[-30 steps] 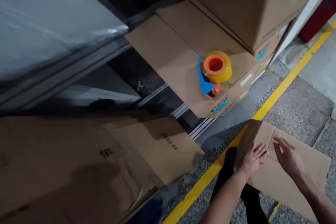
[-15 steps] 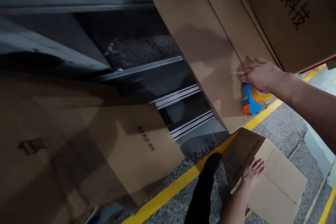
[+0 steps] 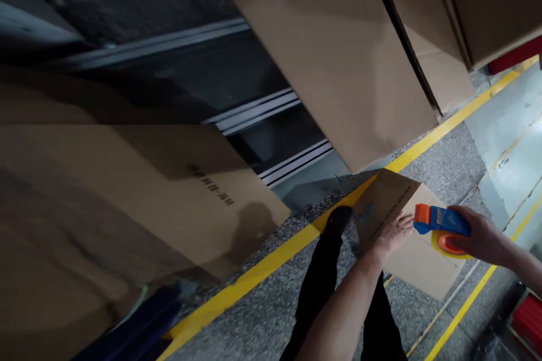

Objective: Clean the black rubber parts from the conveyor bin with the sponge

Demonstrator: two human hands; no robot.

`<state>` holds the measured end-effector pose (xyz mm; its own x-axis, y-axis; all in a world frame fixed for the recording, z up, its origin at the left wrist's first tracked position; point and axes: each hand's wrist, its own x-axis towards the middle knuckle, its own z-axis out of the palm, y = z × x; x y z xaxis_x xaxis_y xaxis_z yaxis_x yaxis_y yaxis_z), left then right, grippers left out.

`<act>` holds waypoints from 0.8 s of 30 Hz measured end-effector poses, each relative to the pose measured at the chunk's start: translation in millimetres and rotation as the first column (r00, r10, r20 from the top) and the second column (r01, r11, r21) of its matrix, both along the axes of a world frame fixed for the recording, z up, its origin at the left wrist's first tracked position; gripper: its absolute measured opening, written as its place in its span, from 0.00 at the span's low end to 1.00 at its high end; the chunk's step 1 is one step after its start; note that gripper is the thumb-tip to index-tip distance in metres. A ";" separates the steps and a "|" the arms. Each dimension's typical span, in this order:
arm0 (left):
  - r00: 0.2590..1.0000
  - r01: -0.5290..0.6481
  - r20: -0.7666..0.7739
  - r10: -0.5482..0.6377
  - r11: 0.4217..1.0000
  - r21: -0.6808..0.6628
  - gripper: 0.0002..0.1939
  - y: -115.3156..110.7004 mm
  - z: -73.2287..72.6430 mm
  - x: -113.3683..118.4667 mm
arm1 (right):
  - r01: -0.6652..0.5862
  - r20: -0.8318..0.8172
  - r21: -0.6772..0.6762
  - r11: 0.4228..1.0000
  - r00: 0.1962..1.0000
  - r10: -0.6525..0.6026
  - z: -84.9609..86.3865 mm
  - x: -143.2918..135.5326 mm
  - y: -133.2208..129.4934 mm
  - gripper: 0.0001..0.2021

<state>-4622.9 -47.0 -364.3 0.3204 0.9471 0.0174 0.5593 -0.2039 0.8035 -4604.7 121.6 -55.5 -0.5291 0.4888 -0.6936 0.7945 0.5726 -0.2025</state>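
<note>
A cardboard box stands on the floor by my feet, its flaps folded over the top and print on the side facing left. On the edge of its top rests my left hand, fingers stretched out flat, holding nothing. My right hand is wrapped round a tape dispenser, blue with an orange front end and a yellow roll of tape. The dispenser is over the top of the box, its orange end close to my left fingertips. Whether it touches the cardboard I cannot tell.
Large flat cardboard lies at the upper middle, and a big printed carton fills the left. A yellow floor line runs diagonally past my feet. Something red is at the lower right edge.
My right hand has picked the tape dispenser up off the flat cardboard and brought it down over the box. My left hand stays on the box. The view has shifted.
</note>
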 end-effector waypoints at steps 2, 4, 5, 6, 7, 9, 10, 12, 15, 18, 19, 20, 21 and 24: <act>1.000 0.002 0.012 -0.002 1.000 -0.017 0.26 0.8 0.6 3.2 | 0.088 -0.047 -0.017 0.996 0.995 -0.089 -45.5 52.0 -23.8 0.20; 1.000 0.008 0.027 -0.006 0.999 -0.042 0.27 2.5 1.6 6.6 | 0.141 -0.172 -0.010 0.990 0.975 -0.140 -88.3 97.8 -43.1 0.20; 0.999 0.018 0.031 -0.016 0.998 -0.052 0.28 3.4 2.2 8.2 | 0.158 -0.245 -0.007 0.987 0.957 -0.155 -107.5 119.0 -51.1 0.21; 0.999 0.033 0.031 -0.031 0.998 -0.059 0.29 4.5 2.9 9.8 | 0.170 -0.316 -0.008 0.985 0.934 -0.164 -125.1 139.3 -58.1 0.23; 0.998 0.052 0.026 -0.051 0.997 -0.063 0.30 5.5 4.0 11.3 | 0.183 -0.377 -0.005 0.983 0.910 -0.172 -140.8 159.0 -64.4 0.24; 0.995 0.098 0.024 -0.096 0.992 -0.073 0.32 7.8 7.2 14.3 | 0.225 -0.463 0.030 0.974 0.867 -0.186 -167.4 196.6 -75.5 0.25; 0.993 0.113 0.041 -0.110 0.990 -0.087 0.31 9.3 9.7 15.8 | 0.252 -0.481 0.052 0.966 0.854 -0.197 -178.5 214.4 -80.7 0.24; 0.988 0.119 0.116 -0.104 0.983 -0.137 0.30 13.4 17.1 19.5 | 0.300 -0.478 0.078 0.951 0.848 -0.228 -197.0 246.7 -90.3 0.24; 0.953 0.072 0.304 0.014 0.960 -0.272 0.30 20.0 36.1 27.5 | 0.338 -0.456 0.089 0.937 0.850 -0.263 -217.5 282.2 -101.9 0.26; 0.817 0.050 0.518 0.255 0.863 -0.503 0.33 22.9 62.5 36.7 | 0.369 -0.452 0.091 0.925 0.843 -0.292 -229.3 299.4 -108.5 0.27; 0.742 0.075 0.577 0.341 0.813 -0.577 0.32 22.7 71.4 39.1 | 0.372 -0.452 0.093 0.924 0.842 -0.294 -231.2 301.8 -109.7 0.26; 0.657 0.114 0.623 0.425 0.760 -0.639 0.32 22.1 79.6 41.0 | 0.369 -0.456 0.093 0.925 0.842 -0.290 -232.1 302.9 -110.4 0.26; 0.568 0.163 0.652 0.502 0.708 -0.687 0.31 21.3 86.9 42.3 | 0.363 -0.462 0.093 0.927 0.840 -0.283 -232.0 303.1 -110.8 0.26; 0.354 0.288 0.633 0.689 0.563 -0.774 0.25 18.9 99.9 42.9 | 0.342 -0.490 0.099 0.935 0.834 -0.253 -228.8 300.5 -111.2 0.25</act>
